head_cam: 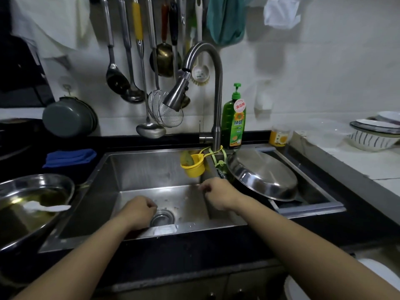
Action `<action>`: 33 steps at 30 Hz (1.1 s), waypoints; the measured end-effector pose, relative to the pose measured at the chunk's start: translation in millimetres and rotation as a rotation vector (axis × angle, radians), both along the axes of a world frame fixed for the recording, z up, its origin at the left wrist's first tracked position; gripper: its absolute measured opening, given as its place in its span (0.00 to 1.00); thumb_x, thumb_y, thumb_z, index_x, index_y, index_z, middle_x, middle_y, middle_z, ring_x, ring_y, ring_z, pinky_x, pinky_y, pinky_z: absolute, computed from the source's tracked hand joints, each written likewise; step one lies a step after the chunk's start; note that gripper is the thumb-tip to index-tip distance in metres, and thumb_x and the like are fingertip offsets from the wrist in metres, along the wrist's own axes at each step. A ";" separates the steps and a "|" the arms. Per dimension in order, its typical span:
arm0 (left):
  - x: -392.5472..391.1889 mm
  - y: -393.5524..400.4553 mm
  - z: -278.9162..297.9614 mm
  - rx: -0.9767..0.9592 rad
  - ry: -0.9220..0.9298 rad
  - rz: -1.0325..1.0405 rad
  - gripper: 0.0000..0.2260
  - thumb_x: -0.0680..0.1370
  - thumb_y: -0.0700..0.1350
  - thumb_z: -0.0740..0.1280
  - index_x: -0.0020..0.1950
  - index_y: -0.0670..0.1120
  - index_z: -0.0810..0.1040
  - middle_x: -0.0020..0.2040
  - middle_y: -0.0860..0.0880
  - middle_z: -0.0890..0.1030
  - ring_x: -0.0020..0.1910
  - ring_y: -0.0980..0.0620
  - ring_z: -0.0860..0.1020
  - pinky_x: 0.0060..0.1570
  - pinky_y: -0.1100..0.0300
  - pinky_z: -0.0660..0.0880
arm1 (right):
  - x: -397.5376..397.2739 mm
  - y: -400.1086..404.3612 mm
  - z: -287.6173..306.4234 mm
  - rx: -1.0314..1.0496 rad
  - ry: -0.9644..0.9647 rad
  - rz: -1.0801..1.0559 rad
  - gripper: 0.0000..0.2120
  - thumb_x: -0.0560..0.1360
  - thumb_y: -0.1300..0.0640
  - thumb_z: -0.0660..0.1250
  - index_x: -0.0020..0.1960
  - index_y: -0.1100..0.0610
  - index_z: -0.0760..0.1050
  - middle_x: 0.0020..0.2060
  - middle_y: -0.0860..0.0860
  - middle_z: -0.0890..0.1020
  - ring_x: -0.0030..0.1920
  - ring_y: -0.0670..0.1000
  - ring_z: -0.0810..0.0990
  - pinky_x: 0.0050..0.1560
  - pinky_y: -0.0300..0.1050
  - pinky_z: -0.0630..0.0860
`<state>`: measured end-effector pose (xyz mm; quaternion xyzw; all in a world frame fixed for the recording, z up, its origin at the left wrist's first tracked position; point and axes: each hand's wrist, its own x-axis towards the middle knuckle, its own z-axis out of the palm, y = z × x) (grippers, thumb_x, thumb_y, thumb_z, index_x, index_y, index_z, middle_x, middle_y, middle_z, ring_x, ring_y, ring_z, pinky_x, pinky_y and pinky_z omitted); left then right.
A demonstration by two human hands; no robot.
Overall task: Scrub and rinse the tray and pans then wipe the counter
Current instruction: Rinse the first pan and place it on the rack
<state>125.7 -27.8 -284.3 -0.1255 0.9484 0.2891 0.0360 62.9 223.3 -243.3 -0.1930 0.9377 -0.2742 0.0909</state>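
Note:
Both my hands hang over the steel sink basin (151, 169). My left hand (138, 210) hovers just left of the drain (162, 217), fingers curled, holding nothing that I can see. My right hand (217, 192) sits near the basin's right wall, fingers loosely curled and blurred. A round steel pan (263, 174) lies upside down and tilted in the smaller right basin. On the left counter stands a large steel bowl (30, 204) with oily liquid and a white spoon (46, 207) in it. A folded blue cloth (70, 158) lies behind that bowl.
The faucet (213, 83) arches over the sink, spray head pointing down-left. A green dish-soap bottle (234, 120) and a yellow hanging cup (193, 166) are at the back rim. Ladles and a strainer hang on the wall. Stacked bowls (376, 135) rest far right.

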 end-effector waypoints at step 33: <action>-140.6 42.9 208.8 0.014 0.512 -0.175 0.14 0.79 0.57 0.71 0.51 0.46 0.82 0.43 0.51 0.83 0.44 0.52 0.81 0.49 0.53 0.80 | -83.3 -126.8 -7.8 -1.425 -1.287 -0.539 0.24 0.86 0.51 0.54 0.42 0.67 0.76 0.36 0.60 0.80 0.39 0.56 0.80 0.40 0.52 0.82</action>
